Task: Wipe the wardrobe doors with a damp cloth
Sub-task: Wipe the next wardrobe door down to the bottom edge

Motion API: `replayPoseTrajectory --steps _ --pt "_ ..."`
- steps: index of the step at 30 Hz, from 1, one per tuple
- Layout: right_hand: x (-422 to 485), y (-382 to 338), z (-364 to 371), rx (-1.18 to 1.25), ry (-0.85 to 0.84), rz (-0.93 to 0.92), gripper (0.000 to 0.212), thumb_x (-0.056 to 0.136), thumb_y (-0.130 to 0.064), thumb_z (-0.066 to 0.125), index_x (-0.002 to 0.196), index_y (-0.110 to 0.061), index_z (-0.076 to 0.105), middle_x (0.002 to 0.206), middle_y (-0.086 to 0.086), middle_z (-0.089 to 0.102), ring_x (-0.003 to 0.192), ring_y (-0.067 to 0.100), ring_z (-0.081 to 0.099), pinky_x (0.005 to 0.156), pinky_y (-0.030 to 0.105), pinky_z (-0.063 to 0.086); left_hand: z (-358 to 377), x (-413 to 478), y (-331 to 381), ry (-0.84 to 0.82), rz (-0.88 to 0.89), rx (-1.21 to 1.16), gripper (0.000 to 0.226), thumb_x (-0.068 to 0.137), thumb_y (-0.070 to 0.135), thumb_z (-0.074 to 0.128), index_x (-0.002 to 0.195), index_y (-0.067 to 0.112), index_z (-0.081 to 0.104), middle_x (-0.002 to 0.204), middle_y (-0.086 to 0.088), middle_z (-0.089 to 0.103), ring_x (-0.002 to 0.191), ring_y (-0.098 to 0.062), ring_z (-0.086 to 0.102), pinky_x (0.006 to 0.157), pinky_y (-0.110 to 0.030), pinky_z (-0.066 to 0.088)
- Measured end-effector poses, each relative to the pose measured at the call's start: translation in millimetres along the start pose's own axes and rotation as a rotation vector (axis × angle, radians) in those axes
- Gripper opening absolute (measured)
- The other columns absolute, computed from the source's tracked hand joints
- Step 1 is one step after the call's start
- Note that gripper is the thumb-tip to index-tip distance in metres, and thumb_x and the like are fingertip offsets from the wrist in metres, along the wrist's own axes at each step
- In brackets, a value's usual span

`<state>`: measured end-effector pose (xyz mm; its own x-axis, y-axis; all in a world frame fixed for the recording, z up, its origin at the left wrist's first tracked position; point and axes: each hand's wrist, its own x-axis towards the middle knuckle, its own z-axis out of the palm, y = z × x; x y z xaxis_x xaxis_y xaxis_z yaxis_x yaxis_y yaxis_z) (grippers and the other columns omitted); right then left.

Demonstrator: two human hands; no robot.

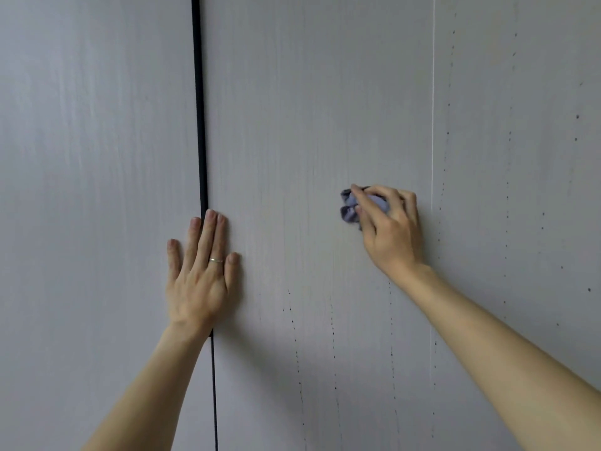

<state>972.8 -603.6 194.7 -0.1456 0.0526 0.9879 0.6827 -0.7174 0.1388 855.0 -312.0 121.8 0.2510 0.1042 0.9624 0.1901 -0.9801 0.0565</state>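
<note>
- The right hand (390,229) presses a bunched blue-grey cloth (349,209) against the middle door (309,109), about halfway up the view and near that panel's right edge. Its grip is clamped on the cloth, fingers curled over the wad.
- The left hand (201,275) lies flat on the wardrobe with fingers straight and holds nothing, so its grip is apart. It spans the dark gap (199,109) between the left door (97,157) and the middle door, as if bracing them. A ring (215,260) shows on one finger.
- A thin pale seam (432,92) separates the middle door from the right door (520,190).
- Vertical trails of small dark specks (331,323) run down the lower part of the middle door and much of the right door. Whether they are dirt or drips cannot be told.
- Judgement on progress: the middle door above and beside the cloth looks free of specks, so that stretch seems done. The left door shows no specks, though whether it has been wiped is unclear.
- Left to do, as it appears: the lower middle door below the hands, and the right door, where the trails are thickest. The job looks partway through.
</note>
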Motion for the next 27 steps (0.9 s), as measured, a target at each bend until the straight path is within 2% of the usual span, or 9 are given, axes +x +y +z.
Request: replayPoseTrajectory --steps 2,6,8,10,13,15,19,24,27 --pt "-35 -10 1 0.008 -0.031 -0.059 0.035 0.098 -0.021 0.057 0.132 -0.017 0.065 0.123 0.006 0.064 0.103 0.032 0.047 0.081 0.038 0.047 0 0 -1 -0.008 -0.001 -0.016 0.061 0.105 0.042 0.018 0.161 0.022 0.008 0.167 0.012 -0.004 0.153 -0.007 -0.009 0.123 -0.043 -0.006" --pt "-98 -2 -14 -0.044 -0.255 -0.482 0.052 0.086 -0.013 0.064 0.138 -0.017 0.060 0.130 0.000 0.055 0.105 0.028 0.047 0.084 0.039 0.049 0 -1 -4 -0.004 0.001 -0.012 0.061 0.104 0.041 0.021 0.161 0.021 0.008 0.167 0.012 -0.004 0.153 -0.007 -0.008 0.122 -0.047 0.001" --pt "-90 14 -20 -0.065 -0.304 -0.580 0.057 0.082 -0.008 0.065 0.138 -0.019 0.059 0.129 0.000 0.056 0.105 0.028 0.049 0.084 0.038 0.049 0 -5 -3 -0.007 -0.004 -0.014 0.062 0.104 0.041 0.022 0.161 0.021 0.008 0.167 0.011 -0.003 0.153 -0.008 -0.007 0.122 -0.049 0.003" --pt "-66 28 -20 -0.091 -0.259 -0.492 0.054 0.086 -0.007 0.063 0.138 -0.019 0.060 0.127 0.003 0.060 0.105 0.030 0.050 0.082 0.041 0.052 2 -9 -3 -0.006 -0.014 -0.008 0.062 0.104 0.041 0.022 0.161 0.022 0.008 0.168 0.011 -0.002 0.154 -0.008 -0.005 0.122 -0.049 0.003" --pt "-27 42 -25 -0.063 -0.098 -0.022 0.045 0.094 -0.013 0.058 0.139 -0.021 0.060 0.126 0.006 0.060 0.106 0.035 0.048 0.080 0.040 0.052 3 -6 -3 -0.008 -0.021 -0.007 0.062 0.104 0.042 0.020 0.161 0.023 0.007 0.168 0.013 -0.004 0.154 -0.009 -0.005 0.123 -0.048 0.000" --pt "-22 43 -26 -0.073 -0.044 0.169 0.044 0.097 -0.015 0.060 0.140 -0.024 0.059 0.125 0.006 0.059 0.109 0.034 0.044 0.075 0.038 0.049 3 -2 -2 -0.010 -0.020 -0.012 0.062 0.104 0.043 0.019 0.161 0.023 0.007 0.168 0.013 -0.004 0.154 -0.009 -0.005 0.123 -0.046 -0.002" --pt "-94 25 -23 -0.087 -0.092 0.002 0.046 0.093 -0.012 0.061 0.139 -0.018 0.059 0.123 0.009 0.061 0.106 0.035 0.048 0.081 0.039 0.050 3 0 -2 -0.003 -0.015 -0.022 0.062 0.104 0.043 0.018 0.161 0.022 0.007 0.167 0.013 -0.005 0.153 -0.007 -0.008 0.123 -0.047 -0.002" --pt "-172 25 -35 -0.048 -0.329 -0.307 0.063 0.084 -0.005 0.066 0.142 -0.025 0.052 0.127 0.002 0.059 0.104 0.031 0.053 0.080 0.042 0.053 1 -2 0 -0.021 -0.017 -0.034 0.062 0.104 0.042 0.018 0.161 0.021 0.007 0.167 0.013 -0.005 0.153 -0.007 -0.009 0.123 -0.051 0.001" --pt "-124 32 -31 0.056 -0.278 -0.150 0.042 0.096 -0.011 0.058 0.134 -0.026 0.062 0.123 -0.004 0.061 0.103 0.030 0.057 0.089 0.039 0.051 3 -4 2 -0.014 -0.032 -0.028 0.063 0.104 0.042 0.017 0.161 0.021 0.006 0.168 0.010 -0.001 0.153 -0.008 -0.007 0.123 -0.052 0.002"
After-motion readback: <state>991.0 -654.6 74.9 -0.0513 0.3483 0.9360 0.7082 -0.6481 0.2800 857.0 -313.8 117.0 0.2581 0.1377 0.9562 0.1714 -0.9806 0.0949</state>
